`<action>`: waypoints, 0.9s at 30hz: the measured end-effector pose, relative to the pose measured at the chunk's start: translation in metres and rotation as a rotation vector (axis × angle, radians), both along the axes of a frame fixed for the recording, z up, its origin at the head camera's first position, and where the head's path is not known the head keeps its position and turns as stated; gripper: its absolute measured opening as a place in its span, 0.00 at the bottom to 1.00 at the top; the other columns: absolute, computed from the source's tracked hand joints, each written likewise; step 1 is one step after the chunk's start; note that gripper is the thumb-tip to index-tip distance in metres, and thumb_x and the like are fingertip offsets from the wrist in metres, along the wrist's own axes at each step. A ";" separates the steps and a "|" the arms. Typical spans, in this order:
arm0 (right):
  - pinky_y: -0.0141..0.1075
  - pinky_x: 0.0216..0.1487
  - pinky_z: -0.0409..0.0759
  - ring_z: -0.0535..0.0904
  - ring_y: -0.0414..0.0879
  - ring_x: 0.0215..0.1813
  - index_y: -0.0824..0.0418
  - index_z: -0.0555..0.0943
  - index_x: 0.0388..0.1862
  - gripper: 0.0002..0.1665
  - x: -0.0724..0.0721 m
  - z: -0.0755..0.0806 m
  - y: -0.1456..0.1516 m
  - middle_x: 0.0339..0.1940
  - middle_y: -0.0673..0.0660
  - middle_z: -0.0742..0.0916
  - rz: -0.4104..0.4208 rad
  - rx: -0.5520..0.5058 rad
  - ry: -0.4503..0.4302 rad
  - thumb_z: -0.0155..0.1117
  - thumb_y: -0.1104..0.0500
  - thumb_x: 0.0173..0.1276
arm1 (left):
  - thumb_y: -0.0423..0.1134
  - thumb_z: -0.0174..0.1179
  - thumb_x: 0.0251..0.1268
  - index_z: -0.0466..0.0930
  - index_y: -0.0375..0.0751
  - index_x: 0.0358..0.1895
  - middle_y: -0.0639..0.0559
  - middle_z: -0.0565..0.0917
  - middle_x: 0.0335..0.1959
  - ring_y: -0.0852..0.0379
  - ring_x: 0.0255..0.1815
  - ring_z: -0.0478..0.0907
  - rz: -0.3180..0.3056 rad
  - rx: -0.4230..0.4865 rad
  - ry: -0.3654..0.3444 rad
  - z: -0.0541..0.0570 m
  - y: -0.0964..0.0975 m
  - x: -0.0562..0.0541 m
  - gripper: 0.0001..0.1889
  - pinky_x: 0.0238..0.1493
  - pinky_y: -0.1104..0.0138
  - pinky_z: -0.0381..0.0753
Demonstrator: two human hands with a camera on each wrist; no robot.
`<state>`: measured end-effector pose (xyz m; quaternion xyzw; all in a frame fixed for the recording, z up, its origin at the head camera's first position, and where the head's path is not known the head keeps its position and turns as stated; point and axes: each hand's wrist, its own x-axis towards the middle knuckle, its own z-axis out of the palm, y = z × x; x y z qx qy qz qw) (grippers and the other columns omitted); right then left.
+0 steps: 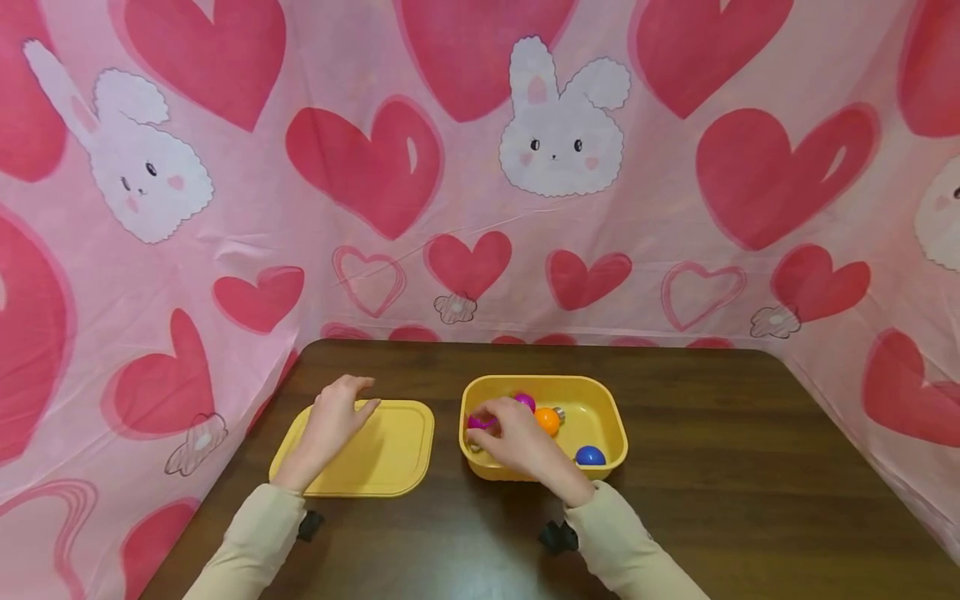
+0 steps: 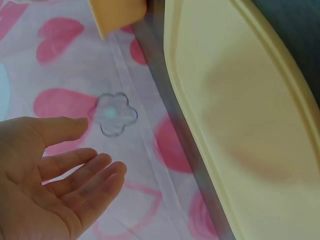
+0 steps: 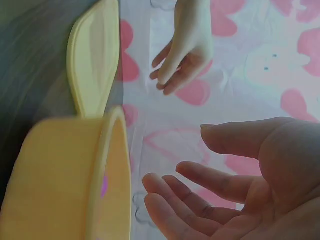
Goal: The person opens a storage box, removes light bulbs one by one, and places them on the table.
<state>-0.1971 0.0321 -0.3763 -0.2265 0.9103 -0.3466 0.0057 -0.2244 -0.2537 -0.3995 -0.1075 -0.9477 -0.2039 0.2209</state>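
My right hand (image 1: 517, 435) is over the left part of a yellow plastic box (image 1: 617, 421), thumb and fingers spread apart with nothing between them. Inside lie an orange bulb (image 1: 547, 422) with a silver screw base, a blue bulb (image 1: 590, 456) near the front right, and purple bulbs (image 1: 524, 402) at the left, partly hidden by that hand. To the left, a flat yellow lid (image 1: 397, 450) rests on the table. Above the lid is my left hand (image 1: 333, 421), its fingers loosely bent and empty, as the left wrist view also shows.
The dark wooden table (image 1: 720, 467) carries the box and the lid side by side, with a narrow gap between them. Behind and beside it hangs a pink cloth (image 1: 465, 208) with hearts and rabbits. Black bands (image 1: 558, 537) show at both wrists.
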 end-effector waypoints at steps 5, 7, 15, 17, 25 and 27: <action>0.46 0.52 0.84 0.81 0.52 0.46 0.65 0.84 0.50 0.17 -0.008 -0.004 0.026 0.46 0.61 0.86 -0.043 -0.010 0.001 0.70 0.58 0.64 | 0.35 0.71 0.57 0.83 0.26 0.51 0.32 0.86 0.47 0.36 0.47 0.85 -0.061 0.011 0.018 -0.004 0.023 -0.001 0.20 0.50 0.46 0.84; 0.47 0.54 0.84 0.83 0.53 0.47 0.66 0.83 0.49 0.17 -0.011 -0.007 0.037 0.47 0.61 0.87 -0.056 -0.001 -0.002 0.70 0.59 0.64 | 0.38 0.71 0.59 0.82 0.27 0.53 0.33 0.86 0.49 0.37 0.50 0.85 -0.080 0.017 0.015 -0.005 0.030 -0.001 0.22 0.52 0.46 0.84; 0.50 0.54 0.85 0.84 0.58 0.47 0.69 0.82 0.49 0.18 -0.024 -0.017 0.079 0.47 0.65 0.87 -0.062 0.068 -0.047 0.71 0.61 0.63 | 0.43 0.71 0.59 0.78 0.30 0.61 0.36 0.83 0.56 0.40 0.56 0.83 -0.160 0.031 -0.007 -0.014 0.053 0.000 0.29 0.58 0.49 0.83; 0.50 0.54 0.85 0.84 0.58 0.47 0.69 0.82 0.49 0.19 -0.027 -0.015 0.089 0.47 0.65 0.87 -0.048 0.094 -0.065 0.71 0.61 0.62 | 0.44 0.71 0.59 0.76 0.30 0.63 0.36 0.82 0.59 0.40 0.58 0.82 -0.179 0.026 -0.023 -0.015 0.057 0.001 0.31 0.59 0.49 0.82; 0.51 0.55 0.84 0.82 0.57 0.48 0.69 0.82 0.48 0.18 -0.034 -0.013 0.119 0.47 0.65 0.87 0.027 0.188 -0.179 0.72 0.62 0.61 | 0.52 0.68 0.61 0.70 0.36 0.70 0.40 0.75 0.68 0.41 0.69 0.74 -0.237 -0.026 -0.164 -0.020 0.072 0.005 0.37 0.66 0.49 0.76; 0.51 0.55 0.85 0.83 0.58 0.47 0.70 0.81 0.48 0.19 -0.035 -0.014 0.124 0.46 0.66 0.87 0.057 0.205 -0.197 0.73 0.63 0.59 | 0.54 0.68 0.60 0.70 0.36 0.70 0.41 0.75 0.69 0.42 0.69 0.74 -0.253 -0.049 -0.171 -0.022 0.076 0.005 0.38 0.67 0.49 0.76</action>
